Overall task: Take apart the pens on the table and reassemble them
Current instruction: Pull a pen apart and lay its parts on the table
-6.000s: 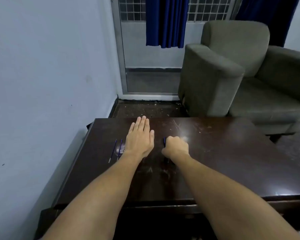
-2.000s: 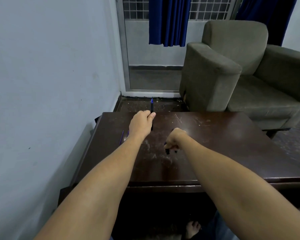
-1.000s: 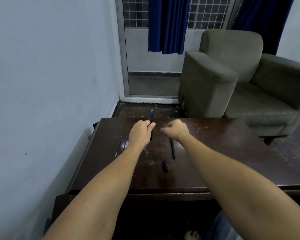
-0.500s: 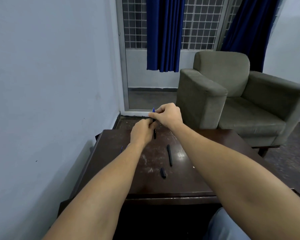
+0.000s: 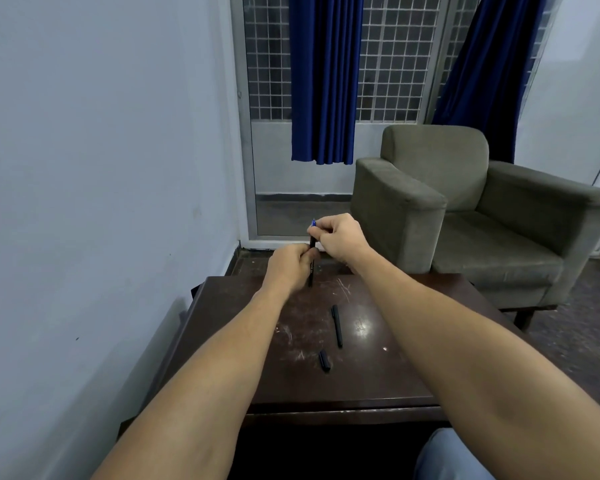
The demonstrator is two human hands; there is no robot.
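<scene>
Pen (image 5: 311, 258), gripped upright above the bench (image 5: 413, 358) by the curled fingers of the left hand (image 5: 290, 268), is now pinched at its blue tip by the right hand (image 5: 340, 237), newly risen from a black barrel (image 5: 337, 326) and cap (image 5: 324, 361) left lying there, apparently to start pulling it apart.

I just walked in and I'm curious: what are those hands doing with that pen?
A person is working on a dark pen, held upright above the table. The left hand grips its barrel, and the right hand pinches the top end, by the blue tip. A long dark pen piece and a short dark piece lie apart on the table, nearer the person.
</scene>
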